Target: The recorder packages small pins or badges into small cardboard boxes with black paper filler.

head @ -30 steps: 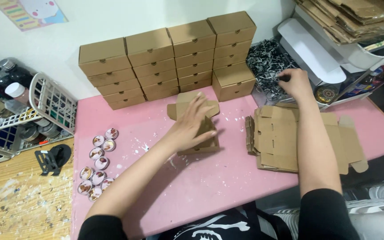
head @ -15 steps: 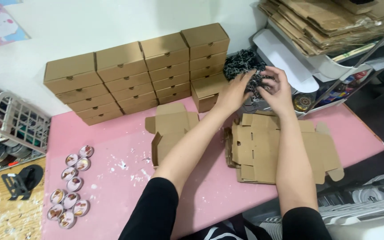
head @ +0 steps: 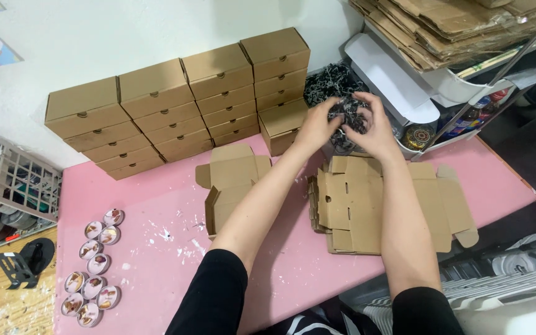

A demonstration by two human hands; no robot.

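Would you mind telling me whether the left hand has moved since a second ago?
Yes. The left hand has left the half-folded box and gone away from the person to the dark shredded paper, beside the right hand.

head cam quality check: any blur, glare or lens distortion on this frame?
Head view: even indoor light, only soft shadows under the forearms on the pink table; no strong glare. Left hand and right hand slightly soft in the dark shredded paper, whose strands smear. Stacked boxes sharp; wide-angle bowing toward the edges.
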